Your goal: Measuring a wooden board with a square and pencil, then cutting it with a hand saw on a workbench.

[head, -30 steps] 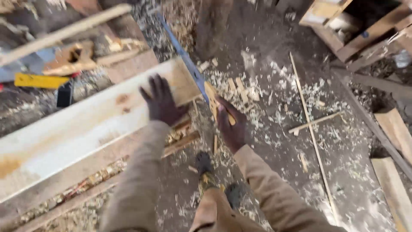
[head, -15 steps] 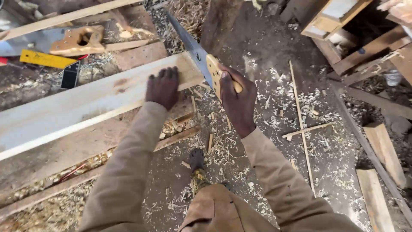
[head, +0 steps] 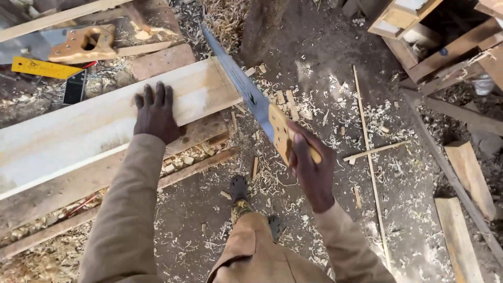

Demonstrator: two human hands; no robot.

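A long pale plank [head: 105, 123] lies across the workbench [head: 78, 183], its cut end at the bench's right edge. The left hand [head: 155, 112] presses flat on it, fingers spread. The right hand [head: 312, 167] clenches the wooden handle of a handsaw [head: 246, 91], blade against the plank's end.

One head-worn camera looks steeply down, close over the plank [head: 105, 126] and littered floor [head: 335, 209].

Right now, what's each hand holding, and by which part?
Right hand holds the handsaw by its wooden handle, fingers wrapped around the grip. Left hand holds nothing; it lies flat on the pale plank.
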